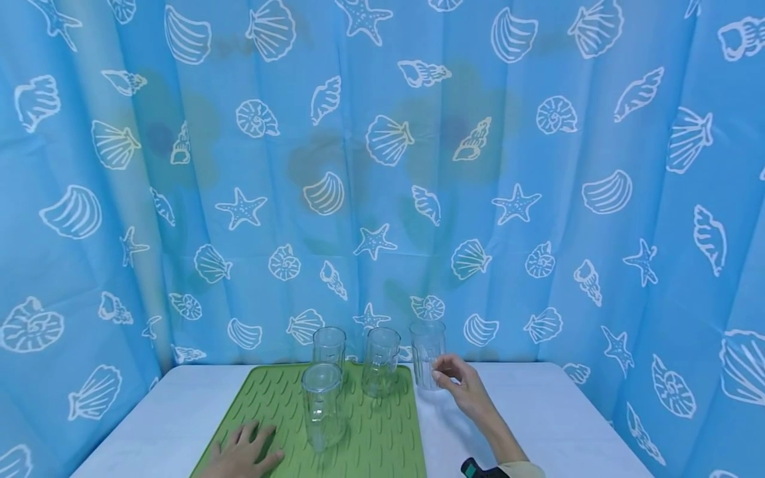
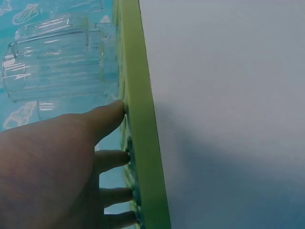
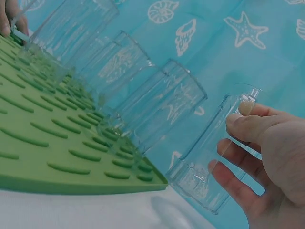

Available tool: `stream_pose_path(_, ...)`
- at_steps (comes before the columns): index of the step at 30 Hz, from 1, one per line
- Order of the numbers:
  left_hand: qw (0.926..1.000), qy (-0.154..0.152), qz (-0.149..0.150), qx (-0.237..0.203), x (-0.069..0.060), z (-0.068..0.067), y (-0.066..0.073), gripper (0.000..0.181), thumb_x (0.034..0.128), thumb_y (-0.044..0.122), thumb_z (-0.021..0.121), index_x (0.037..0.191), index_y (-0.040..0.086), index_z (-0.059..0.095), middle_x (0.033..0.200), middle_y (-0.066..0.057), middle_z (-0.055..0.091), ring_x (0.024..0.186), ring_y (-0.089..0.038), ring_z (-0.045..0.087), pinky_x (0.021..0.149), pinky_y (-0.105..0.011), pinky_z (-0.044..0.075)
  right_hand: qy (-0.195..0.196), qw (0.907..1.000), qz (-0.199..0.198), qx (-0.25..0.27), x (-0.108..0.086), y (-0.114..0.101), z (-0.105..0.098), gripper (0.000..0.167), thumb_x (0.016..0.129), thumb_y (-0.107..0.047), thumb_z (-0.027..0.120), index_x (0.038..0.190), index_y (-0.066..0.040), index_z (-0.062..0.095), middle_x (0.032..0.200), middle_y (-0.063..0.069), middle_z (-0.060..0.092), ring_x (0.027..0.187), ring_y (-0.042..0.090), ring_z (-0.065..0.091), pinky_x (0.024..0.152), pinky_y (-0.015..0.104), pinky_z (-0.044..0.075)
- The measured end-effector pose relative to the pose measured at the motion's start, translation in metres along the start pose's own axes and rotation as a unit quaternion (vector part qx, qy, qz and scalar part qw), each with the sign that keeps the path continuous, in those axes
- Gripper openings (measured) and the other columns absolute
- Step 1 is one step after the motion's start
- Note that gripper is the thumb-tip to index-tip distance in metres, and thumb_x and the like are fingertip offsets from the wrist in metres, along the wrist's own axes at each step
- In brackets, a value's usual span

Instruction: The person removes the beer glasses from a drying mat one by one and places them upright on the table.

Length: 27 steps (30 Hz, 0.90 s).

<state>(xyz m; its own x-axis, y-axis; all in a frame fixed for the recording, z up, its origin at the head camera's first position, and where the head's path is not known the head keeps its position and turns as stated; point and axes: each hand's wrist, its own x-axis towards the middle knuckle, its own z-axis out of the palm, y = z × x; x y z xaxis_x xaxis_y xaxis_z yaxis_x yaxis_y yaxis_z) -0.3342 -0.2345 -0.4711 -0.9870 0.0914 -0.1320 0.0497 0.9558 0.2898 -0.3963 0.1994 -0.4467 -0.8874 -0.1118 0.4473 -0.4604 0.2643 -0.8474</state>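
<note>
My right hand (image 1: 463, 385) grips a clear glass mug (image 1: 425, 355) just right of the green mat (image 1: 281, 392). Thumb and fingertips pinch that mug's side near its upper end in the right wrist view; whether its lower end touches the table cannot be told. Spread on the mat's front left is my left hand (image 1: 242, 455), fingers extended and holding nothing. Between the hands, a front glass mug (image 1: 323, 408), a back-left mug (image 1: 330, 338) and a back-right mug (image 1: 381, 365) stand on the ridged mat.
The mat lies on a white-covered table (image 1: 149, 411), its raised edge (image 2: 140, 95) close beside the left fingers. A blue curtain (image 1: 382, 166) with white shell and starfish prints hangs behind the table and along both sides.
</note>
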Motion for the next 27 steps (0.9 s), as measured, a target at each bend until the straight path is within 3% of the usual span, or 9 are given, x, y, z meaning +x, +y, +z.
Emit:
stream_pose_path(7, 0.9999, -0.013, 0.003, -0.002, 0.0, 0.0, -0.001, 0.084, 0.0847, 0.074, 0.051, 0.14, 0.01, 0.051, 0.145, -0.028, 0.042, 0.134, -0.059, 0.032, 0.098, -0.089, 0.02, 0.008, 0.9999, -0.009, 0.003, -0.001, 0.009, 0.0, 0.02, 0.096, -0.014, 0.064, 0.11, 0.001, 0.061, 0.106, 0.02, 0.064, 0.092, 0.012, 0.064, 0.075, 0.022, 0.061)
stream_pose_path(17, 0.9996, -0.016, 0.001, 0.023, -0.005, -0.001, 0.003, 0.082, 0.0884, 0.071, 0.048, 0.141, 0.009, 0.05, 0.146, -0.028, 0.041, 0.135, -0.057, 0.032, 0.098, -0.089, 0.021, -0.005, 0.9999, -0.015, 0.001, 0.005, 0.022, -0.006, 0.021, 0.097, -0.014, 0.063, 0.111, 0.0, 0.06, 0.107, 0.02, 0.064, 0.094, 0.021, 0.064, 0.078, 0.024, 0.062)
stream_pose_path(27, 0.9996, -0.026, -0.004, 0.008, -0.007, -0.003, 0.002, 0.083, 0.0879, 0.071, 0.049, 0.143, 0.01, 0.049, 0.147, -0.027, 0.04, 0.136, -0.059, 0.029, 0.101, -0.089, 0.017, -0.016, 0.9995, -0.029, 0.005, 0.008, 0.04, -0.007, 0.016, 0.096, -0.011, 0.063, 0.106, 0.001, 0.058, 0.103, 0.021, 0.062, 0.09, 0.012, 0.061, 0.074, 0.023, 0.062)
